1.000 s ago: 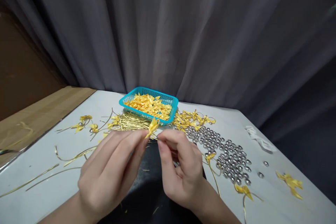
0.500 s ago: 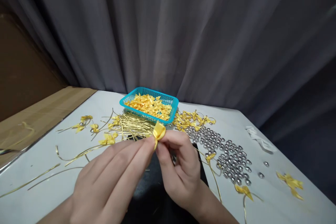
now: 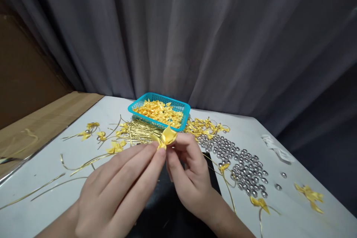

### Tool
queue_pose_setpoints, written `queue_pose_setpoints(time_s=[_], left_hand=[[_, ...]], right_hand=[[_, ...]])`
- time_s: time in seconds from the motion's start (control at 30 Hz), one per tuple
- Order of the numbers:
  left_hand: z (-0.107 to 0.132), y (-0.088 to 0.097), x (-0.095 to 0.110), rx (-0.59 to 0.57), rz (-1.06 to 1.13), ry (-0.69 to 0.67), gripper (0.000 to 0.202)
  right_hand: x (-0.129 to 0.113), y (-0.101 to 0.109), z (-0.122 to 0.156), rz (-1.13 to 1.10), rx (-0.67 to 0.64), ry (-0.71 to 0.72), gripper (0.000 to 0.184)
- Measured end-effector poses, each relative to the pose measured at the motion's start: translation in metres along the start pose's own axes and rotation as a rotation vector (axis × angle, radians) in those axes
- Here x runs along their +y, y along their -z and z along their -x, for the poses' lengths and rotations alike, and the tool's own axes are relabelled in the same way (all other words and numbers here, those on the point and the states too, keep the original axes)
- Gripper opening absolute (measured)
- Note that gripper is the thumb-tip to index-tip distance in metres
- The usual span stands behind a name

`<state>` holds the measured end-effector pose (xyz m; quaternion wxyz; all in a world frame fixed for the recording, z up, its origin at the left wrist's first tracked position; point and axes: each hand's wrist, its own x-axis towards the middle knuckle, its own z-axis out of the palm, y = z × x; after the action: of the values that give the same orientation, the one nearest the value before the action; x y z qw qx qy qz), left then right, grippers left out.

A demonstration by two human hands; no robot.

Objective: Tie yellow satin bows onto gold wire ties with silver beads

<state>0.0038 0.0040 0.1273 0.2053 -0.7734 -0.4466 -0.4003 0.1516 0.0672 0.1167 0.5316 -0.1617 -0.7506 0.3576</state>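
A yellow ribbon bow (image 3: 168,136) is pinched between my two hands, above a black mat (image 3: 164,208). My left hand (image 3: 122,182) grips its left side between thumb and fingertips. On the right side, my right hand (image 3: 191,176) has its thumb and bent index finger closed on the bow. Whatever lies behind the curled fingers of the right hand is hidden. Just beyond the hands lies a bundle of gold twist ties (image 3: 143,132).
A blue basket (image 3: 186,113) of yellow bows stands at the back. Silver beads (image 3: 247,173) spread to the right, beside finished-looking bows with ties (image 3: 206,126). A bow (image 3: 309,195) and crumpled white scrap (image 3: 276,148) lie far right. Cardboard (image 3: 55,119) borders the left edge.
The bow has turned and spread, showing wider loops between the fingers. Both hands stay in nearly the same place, with the left fingertips shifted slightly.
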Motion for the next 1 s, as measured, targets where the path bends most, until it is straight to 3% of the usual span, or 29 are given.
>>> queue_pose_setpoints(time_s=[0.13,0.27,0.43,0.6,0.67,0.77,1.0], left_hand=[[-0.002,0.004,-0.003,-0.110,-0.040,-0.101,0.064],[-0.005,0.007,-0.010,-0.116,-0.067,-0.158,0.068],[-0.011,-0.003,-0.014,-0.012,-0.090,-0.253,0.042],[-0.019,-0.016,-0.021,0.051,-0.092,-0.317,0.020],[-0.020,-0.019,-0.024,0.049,-0.065,-0.335,0.019],[-0.019,-0.023,-0.026,0.030,-0.043,-0.340,0.020],[-0.017,-0.034,-0.016,0.042,-0.018,-0.373,0.020]], right_hand=[[-0.001,-0.002,0.000,0.044,0.079,-0.038,0.010],[-0.003,-0.002,0.001,0.103,0.129,0.013,0.014],[-0.007,0.002,0.000,0.257,0.158,0.061,0.016],[-0.012,0.013,-0.006,0.273,0.191,-0.048,0.030],[-0.012,0.019,-0.010,0.318,0.175,-0.035,0.028],[-0.011,0.024,-0.014,0.360,0.111,0.021,0.010],[-0.011,0.023,-0.016,0.285,0.170,0.088,0.012]])
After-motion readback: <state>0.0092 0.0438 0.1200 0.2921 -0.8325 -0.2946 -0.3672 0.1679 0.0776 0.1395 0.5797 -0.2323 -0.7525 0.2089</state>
